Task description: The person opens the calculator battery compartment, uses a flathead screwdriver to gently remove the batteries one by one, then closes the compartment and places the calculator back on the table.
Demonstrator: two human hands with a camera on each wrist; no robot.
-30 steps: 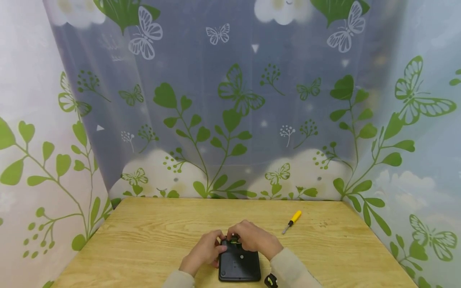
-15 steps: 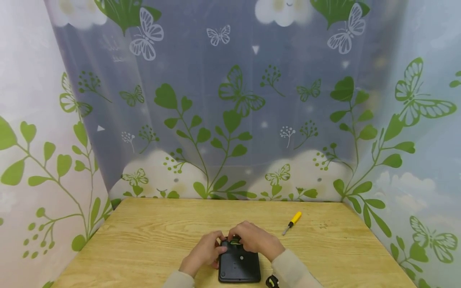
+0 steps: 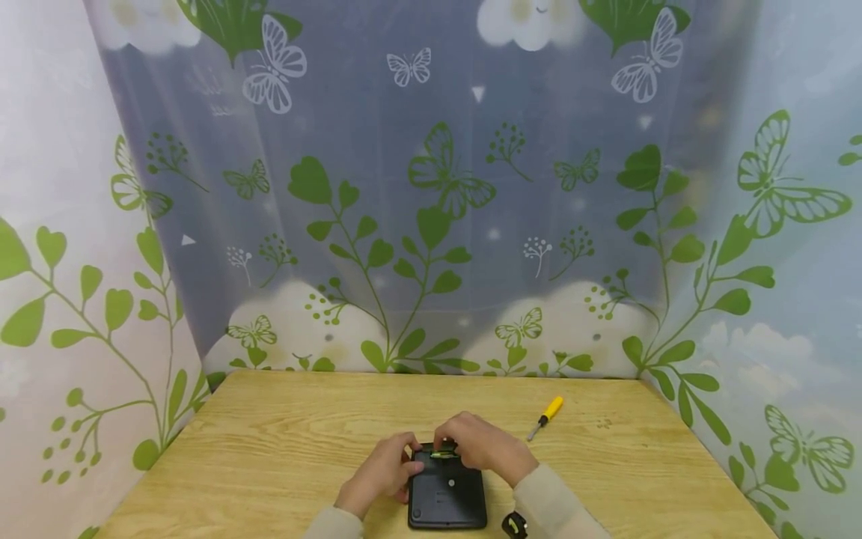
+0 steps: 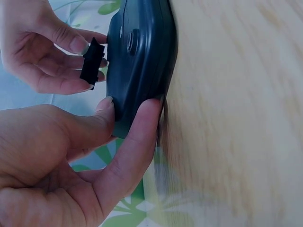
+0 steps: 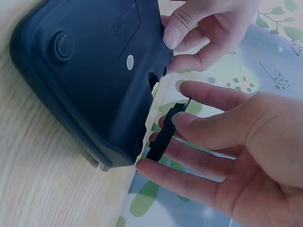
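Compartment [image 5: 154, 86] in black device [image 5: 99, 85] uncovered, contents unclear; right fingers [image 5: 189, 182] pinch black piece [image 5: 164, 135], left fingers [image 4: 132, 151] grip device.

One bare left hand [image 3: 386, 466] at ten o'clock is gripping one flat black plastic device [image 3: 441, 503], and one bare right hand [image 3: 481, 443] at one o'clock is holding one small black plastic strip [image 5: 162, 138], making two hands. One white oval sticker [image 5: 130, 62] is showing on the device. Two beige sleeves [image 3: 337, 522] are showing at eight and three o'clock around it. One screwdriver [image 3: 552, 409] with a yellow handle is lying at two o'clock, and one light wooden table [image 3: 303, 419] is supporting it
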